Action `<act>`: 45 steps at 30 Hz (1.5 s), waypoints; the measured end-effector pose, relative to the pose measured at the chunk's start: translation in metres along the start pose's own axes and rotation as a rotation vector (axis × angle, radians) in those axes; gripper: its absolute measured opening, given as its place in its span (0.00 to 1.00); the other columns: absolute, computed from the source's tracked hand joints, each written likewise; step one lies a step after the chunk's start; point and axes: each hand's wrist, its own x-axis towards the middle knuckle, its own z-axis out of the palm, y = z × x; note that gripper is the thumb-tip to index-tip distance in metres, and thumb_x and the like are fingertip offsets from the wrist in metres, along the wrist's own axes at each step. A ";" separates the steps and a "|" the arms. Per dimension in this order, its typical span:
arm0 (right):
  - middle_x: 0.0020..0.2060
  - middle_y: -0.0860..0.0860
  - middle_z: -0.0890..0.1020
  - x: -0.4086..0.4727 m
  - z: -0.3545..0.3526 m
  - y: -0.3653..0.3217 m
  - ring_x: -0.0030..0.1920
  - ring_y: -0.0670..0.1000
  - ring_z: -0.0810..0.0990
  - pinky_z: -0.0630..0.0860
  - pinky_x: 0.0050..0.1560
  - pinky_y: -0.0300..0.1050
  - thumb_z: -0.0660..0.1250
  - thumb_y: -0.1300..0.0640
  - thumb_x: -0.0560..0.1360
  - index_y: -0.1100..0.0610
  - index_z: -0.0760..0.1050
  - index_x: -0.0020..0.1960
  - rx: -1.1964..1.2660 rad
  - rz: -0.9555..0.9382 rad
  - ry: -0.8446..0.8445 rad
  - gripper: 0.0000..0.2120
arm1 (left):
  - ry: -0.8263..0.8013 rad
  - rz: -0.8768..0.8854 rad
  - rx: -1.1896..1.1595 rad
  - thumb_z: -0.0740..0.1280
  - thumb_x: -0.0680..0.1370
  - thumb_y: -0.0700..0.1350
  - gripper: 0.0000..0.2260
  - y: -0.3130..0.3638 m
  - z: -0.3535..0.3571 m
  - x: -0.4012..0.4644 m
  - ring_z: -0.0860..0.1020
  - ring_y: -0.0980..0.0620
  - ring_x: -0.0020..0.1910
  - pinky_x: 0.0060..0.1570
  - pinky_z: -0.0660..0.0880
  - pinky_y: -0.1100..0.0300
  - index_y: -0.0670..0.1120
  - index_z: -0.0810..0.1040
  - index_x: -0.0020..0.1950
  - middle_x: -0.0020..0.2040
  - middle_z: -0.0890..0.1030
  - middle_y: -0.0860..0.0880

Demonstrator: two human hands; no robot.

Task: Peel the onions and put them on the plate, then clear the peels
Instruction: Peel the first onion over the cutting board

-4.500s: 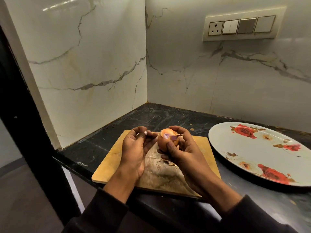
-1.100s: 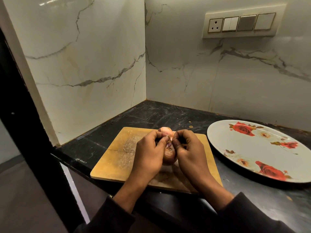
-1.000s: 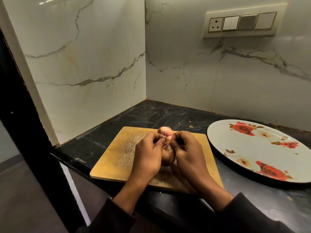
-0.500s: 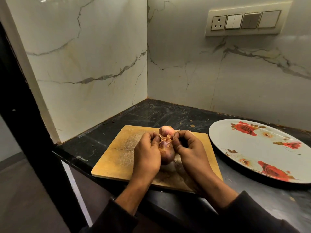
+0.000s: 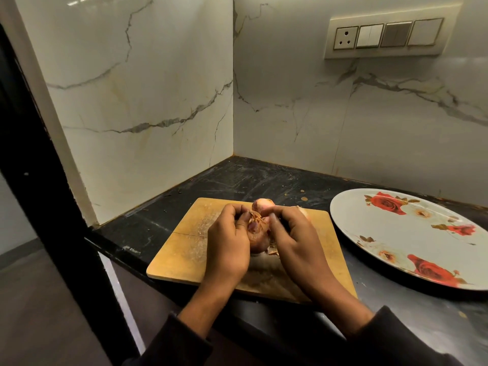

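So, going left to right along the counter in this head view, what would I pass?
Wooden cutting board → left hand → onion being peeled → right hand → rose-patterned plate.

An onion (image 5: 257,240), brown-skinned with a patch of purple showing, sits between two hands above the board, dry skin flaking loose at its top. A second, pinkish onion (image 5: 261,204) lies on the board just behind it. The rose-patterned plate (image 5: 375,233) lies flat to the right, with a scrap of peel (image 5: 273,250) on the board.
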 end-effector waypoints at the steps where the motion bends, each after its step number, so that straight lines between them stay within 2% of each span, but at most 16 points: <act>1: 0.47 0.44 0.81 0.000 0.000 0.000 0.50 0.41 0.79 0.75 0.47 0.35 0.68 0.55 0.80 0.50 0.82 0.54 -0.011 -0.009 -0.015 0.06 | 0.004 0.031 0.034 0.63 0.83 0.43 0.09 0.000 0.000 0.000 0.77 0.64 0.46 0.42 0.74 0.71 0.56 0.74 0.46 0.45 0.78 0.59; 3: 0.45 0.43 0.82 0.000 0.000 0.003 0.47 0.41 0.79 0.74 0.44 0.32 0.72 0.52 0.77 0.51 0.83 0.51 -0.056 -0.024 -0.007 0.05 | 0.021 0.097 0.114 0.63 0.83 0.43 0.07 0.000 0.002 -0.002 0.75 0.65 0.47 0.42 0.71 0.74 0.54 0.74 0.48 0.47 0.75 0.59; 7: 0.41 0.43 0.85 0.000 -0.001 0.010 0.46 0.41 0.82 0.78 0.47 0.36 0.76 0.58 0.73 0.50 0.85 0.45 -0.037 0.052 0.053 0.04 | 0.013 0.173 0.143 0.64 0.82 0.41 0.05 -0.005 0.005 -0.006 0.74 0.65 0.46 0.43 0.69 0.75 0.50 0.76 0.50 0.47 0.76 0.57; 9: 0.41 0.45 0.86 0.001 -0.001 0.014 0.46 0.43 0.84 0.81 0.48 0.40 0.75 0.60 0.74 0.51 0.85 0.46 0.051 0.126 0.047 0.04 | 0.003 0.144 0.110 0.64 0.82 0.41 0.05 -0.006 0.006 -0.006 0.75 0.64 0.45 0.41 0.70 0.75 0.51 0.76 0.50 0.46 0.77 0.56; 13: 0.43 0.48 0.85 0.005 0.003 0.017 0.47 0.46 0.83 0.78 0.43 0.40 0.67 0.59 0.81 0.53 0.83 0.51 0.138 0.237 0.043 0.06 | 0.001 0.078 0.025 0.62 0.83 0.41 0.07 -0.005 0.006 -0.004 0.76 0.69 0.44 0.40 0.70 0.75 0.52 0.75 0.49 0.44 0.78 0.57; 15: 0.43 0.49 0.84 0.006 0.004 0.016 0.45 0.48 0.82 0.77 0.42 0.42 0.64 0.58 0.82 0.53 0.82 0.51 0.169 0.273 0.039 0.07 | -0.002 0.008 -0.036 0.61 0.84 0.42 0.08 -0.006 0.005 -0.002 0.78 0.65 0.45 0.41 0.72 0.72 0.53 0.75 0.49 0.46 0.79 0.56; 17: 0.42 0.48 0.83 0.006 0.002 0.015 0.44 0.48 0.81 0.77 0.41 0.42 0.63 0.57 0.83 0.53 0.81 0.52 0.131 0.261 0.053 0.07 | -0.004 -0.038 -0.085 0.60 0.84 0.44 0.08 -0.008 0.004 0.001 0.78 0.61 0.47 0.43 0.73 0.68 0.54 0.75 0.49 0.48 0.80 0.55; 19: 0.40 0.48 0.82 0.004 0.000 0.015 0.41 0.47 0.80 0.74 0.38 0.40 0.63 0.58 0.83 0.52 0.80 0.50 0.066 0.232 0.085 0.08 | 0.008 -0.058 -0.092 0.60 0.84 0.44 0.07 -0.008 0.003 0.003 0.78 0.61 0.47 0.41 0.72 0.71 0.53 0.75 0.50 0.48 0.80 0.55; 23: 0.39 0.47 0.82 0.003 -0.004 0.014 0.39 0.45 0.80 0.72 0.37 0.37 0.68 0.60 0.80 0.48 0.79 0.44 -0.088 0.116 0.125 0.09 | 0.088 -0.098 -0.138 0.59 0.85 0.45 0.06 -0.009 0.001 0.009 0.78 0.58 0.50 0.42 0.74 0.68 0.51 0.76 0.54 0.51 0.79 0.53; 26: 0.47 0.44 0.83 0.000 -0.001 0.011 0.46 0.42 0.79 0.70 0.44 0.29 0.69 0.63 0.79 0.50 0.84 0.52 -0.269 0.049 0.037 0.10 | 0.078 -0.058 -0.113 0.61 0.84 0.44 0.07 -0.009 0.001 0.009 0.78 0.60 0.50 0.43 0.74 0.69 0.54 0.76 0.50 0.49 0.79 0.55; 29: 0.46 0.40 0.81 -0.002 0.000 0.005 0.48 0.42 0.78 0.73 0.47 0.36 0.66 0.60 0.81 0.49 0.83 0.56 -0.227 0.014 0.085 0.10 | 0.074 0.006 -0.064 0.63 0.83 0.44 0.08 -0.009 0.001 0.007 0.78 0.60 0.49 0.43 0.73 0.72 0.57 0.75 0.48 0.49 0.79 0.55; 32: 0.46 0.37 0.82 -0.001 0.001 0.002 0.48 0.40 0.81 0.80 0.48 0.41 0.68 0.51 0.80 0.44 0.81 0.55 -0.086 -0.010 0.074 0.05 | 0.057 0.081 -0.064 0.64 0.83 0.43 0.09 -0.009 0.002 0.006 0.80 0.56 0.50 0.47 0.78 0.62 0.58 0.75 0.49 0.50 0.80 0.52; 36: 0.55 0.39 0.83 -0.002 0.003 0.006 0.56 0.37 0.80 0.80 0.55 0.40 0.73 0.46 0.75 0.46 0.78 0.67 -0.082 0.000 -0.076 0.21 | -0.017 0.096 -0.104 0.63 0.83 0.43 0.07 -0.007 0.002 0.003 0.81 0.56 0.51 0.48 0.80 0.59 0.55 0.77 0.51 0.51 0.81 0.51; 39: 0.56 0.41 0.83 0.000 0.000 0.008 0.57 0.38 0.80 0.80 0.57 0.42 0.77 0.47 0.73 0.47 0.79 0.66 -0.049 0.001 -0.068 0.23 | -0.067 0.058 -0.178 0.64 0.82 0.42 0.05 -0.006 0.000 0.004 0.82 0.59 0.48 0.46 0.79 0.63 0.49 0.79 0.53 0.48 0.83 0.52; 42: 0.56 0.42 0.84 0.001 -0.002 0.009 0.57 0.39 0.81 0.79 0.58 0.43 0.79 0.48 0.71 0.47 0.80 0.65 -0.037 -0.005 -0.040 0.24 | -0.109 0.061 -0.219 0.66 0.81 0.41 0.05 -0.002 -0.006 0.003 0.82 0.61 0.48 0.46 0.79 0.65 0.50 0.80 0.53 0.47 0.83 0.53; 45: 0.58 0.41 0.83 0.000 -0.001 0.009 0.59 0.39 0.80 0.79 0.60 0.45 0.79 0.48 0.70 0.47 0.79 0.67 -0.053 -0.010 -0.044 0.26 | -0.128 0.101 -0.224 0.68 0.80 0.42 0.05 -0.003 -0.012 0.004 0.83 0.58 0.49 0.48 0.80 0.63 0.51 0.82 0.52 0.47 0.84 0.53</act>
